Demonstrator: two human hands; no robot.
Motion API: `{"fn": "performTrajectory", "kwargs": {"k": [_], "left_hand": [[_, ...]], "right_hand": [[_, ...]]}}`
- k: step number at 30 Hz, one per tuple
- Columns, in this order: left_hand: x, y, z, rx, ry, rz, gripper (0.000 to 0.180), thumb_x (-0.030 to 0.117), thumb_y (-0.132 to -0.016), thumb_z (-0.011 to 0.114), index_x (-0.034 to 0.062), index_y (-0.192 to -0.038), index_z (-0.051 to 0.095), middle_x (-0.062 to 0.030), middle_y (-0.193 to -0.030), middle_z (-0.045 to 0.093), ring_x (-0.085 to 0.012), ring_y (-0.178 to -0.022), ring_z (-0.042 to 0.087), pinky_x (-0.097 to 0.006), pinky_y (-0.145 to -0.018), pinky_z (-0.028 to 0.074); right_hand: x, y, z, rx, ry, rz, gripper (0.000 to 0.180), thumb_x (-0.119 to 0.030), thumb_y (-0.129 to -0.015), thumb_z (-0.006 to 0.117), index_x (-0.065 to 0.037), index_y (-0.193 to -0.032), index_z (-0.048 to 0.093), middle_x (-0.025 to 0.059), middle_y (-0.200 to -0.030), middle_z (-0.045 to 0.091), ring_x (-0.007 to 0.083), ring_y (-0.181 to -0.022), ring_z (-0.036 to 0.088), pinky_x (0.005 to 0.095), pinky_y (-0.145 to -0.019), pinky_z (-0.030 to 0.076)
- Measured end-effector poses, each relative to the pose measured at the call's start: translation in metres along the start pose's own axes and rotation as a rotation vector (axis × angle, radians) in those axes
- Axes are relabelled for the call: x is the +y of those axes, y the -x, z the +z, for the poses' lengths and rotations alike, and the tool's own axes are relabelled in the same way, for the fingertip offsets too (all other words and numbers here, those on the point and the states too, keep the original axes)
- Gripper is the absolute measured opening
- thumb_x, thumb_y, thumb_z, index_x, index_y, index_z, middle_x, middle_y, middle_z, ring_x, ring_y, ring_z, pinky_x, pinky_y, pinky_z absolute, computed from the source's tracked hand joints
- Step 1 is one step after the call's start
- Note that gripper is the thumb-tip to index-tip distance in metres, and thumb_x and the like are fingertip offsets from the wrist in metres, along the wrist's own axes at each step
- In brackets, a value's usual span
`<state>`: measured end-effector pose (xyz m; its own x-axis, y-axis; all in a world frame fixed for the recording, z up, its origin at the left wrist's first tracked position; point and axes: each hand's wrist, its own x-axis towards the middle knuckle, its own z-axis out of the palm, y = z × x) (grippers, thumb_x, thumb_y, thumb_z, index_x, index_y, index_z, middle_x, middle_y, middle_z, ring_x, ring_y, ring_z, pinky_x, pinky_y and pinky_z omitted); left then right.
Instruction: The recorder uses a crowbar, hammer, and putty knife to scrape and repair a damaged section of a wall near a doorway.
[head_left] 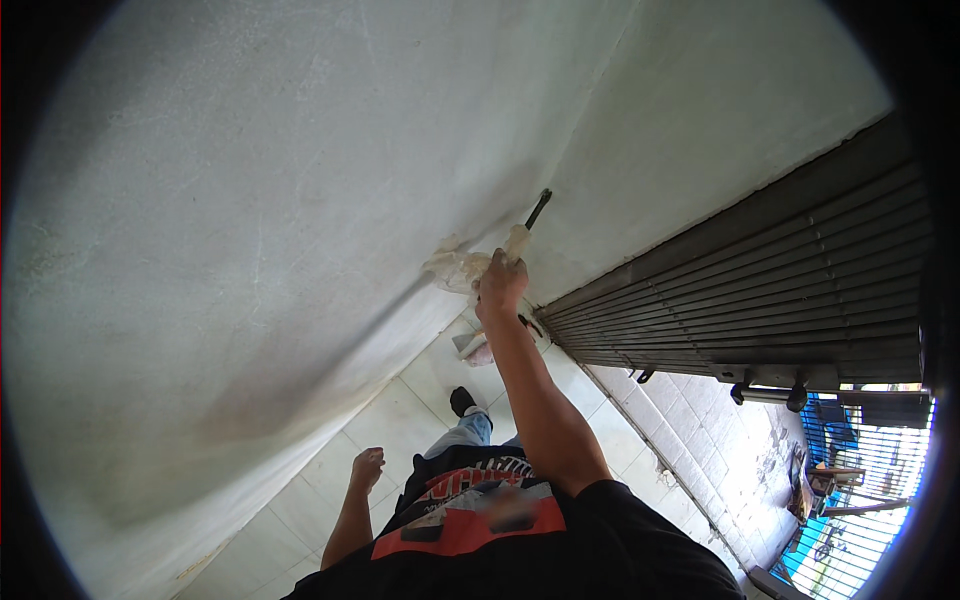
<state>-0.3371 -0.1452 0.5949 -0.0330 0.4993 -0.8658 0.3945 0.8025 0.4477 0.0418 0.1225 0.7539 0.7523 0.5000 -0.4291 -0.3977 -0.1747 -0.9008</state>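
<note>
My right hand [500, 285] is raised and closed around the pale handle of a paint roller [520, 238]. The tool's dark metal shaft sticks up and touches the white wall [250, 200] near an inside corner. A crumpled piece of pale plastic [455, 268] hangs beside the hand. My left hand [367, 467] hangs low by my side, fingers curled into a loose fist with nothing in it. My black and red shirt fills the bottom of the view.
A dark roller shutter [780, 290] is on the right. Pale floor tiles [400, 420] lie below, with my dark shoe [462, 401] and a paint tray [472, 345] near the corner. A blue metal gate [850, 540] is at the lower right.
</note>
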Motion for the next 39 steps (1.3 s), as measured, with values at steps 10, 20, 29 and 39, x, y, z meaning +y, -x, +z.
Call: {"fn": "performTrajectory", "kwargs": {"k": [10, 20, 29, 39], "left_hand": [[-0.016, 0.004, -0.011, 0.08, 0.014, -0.036, 0.03, 0.019, -0.092, 0.054, 0.0032, -0.117, 0.057, -0.0104, -0.102, 0.064, -0.0198, -0.091, 0.064, -0.032, -0.069, 0.05], [-0.019, 0.044, -0.022, 0.159, 0.045, -0.079, 0.03, 0.019, -0.091, 0.053, 0.0035, -0.117, 0.057, -0.0097, -0.103, 0.063, -0.0197, -0.092, 0.063, -0.033, -0.071, 0.05], [-0.061, 0.05, -0.039, 0.21, -0.116, 0.017, 0.026, 0.024, -0.093, 0.05, 0.007, -0.108, 0.063, -0.0094, -0.095, 0.066, -0.0197, -0.086, 0.065, -0.034, -0.068, 0.051], [-0.064, 0.009, -0.052, 0.169, -0.612, 0.444, 0.025, 0.018, -0.089, 0.049, 0.0011, -0.1, 0.063, -0.0129, -0.089, 0.067, -0.0259, -0.08, 0.064, -0.036, -0.073, 0.051]], "right_hand": [[0.064, -0.02, 0.001, 0.14, 0.275, -0.261, 0.023, -0.019, -0.089, 0.055, 0.003, -0.097, 0.05, 0.0169, -0.077, 0.057, 0.0264, -0.059, 0.058, 0.0399, -0.05, 0.047], [0.077, -0.009, 0.016, 0.145, 0.322, -0.232, 0.03, -0.017, -0.084, 0.059, 0.007, -0.102, 0.052, 0.027, -0.087, 0.063, 0.0417, -0.08, 0.062, 0.0435, -0.07, 0.048], [0.205, -0.086, -0.061, 0.202, 0.597, -0.47, 0.028, -0.019, -0.084, 0.059, 0.003, -0.1, 0.05, 0.0241, -0.084, 0.061, 0.0425, -0.077, 0.059, 0.0469, -0.068, 0.046], [0.149, -0.017, -0.114, -0.131, 0.605, -0.33, 0.023, -0.022, -0.085, 0.058, -0.002, -0.091, 0.05, 0.0234, -0.076, 0.058, 0.0448, -0.074, 0.056, 0.0483, -0.064, 0.043]]}}
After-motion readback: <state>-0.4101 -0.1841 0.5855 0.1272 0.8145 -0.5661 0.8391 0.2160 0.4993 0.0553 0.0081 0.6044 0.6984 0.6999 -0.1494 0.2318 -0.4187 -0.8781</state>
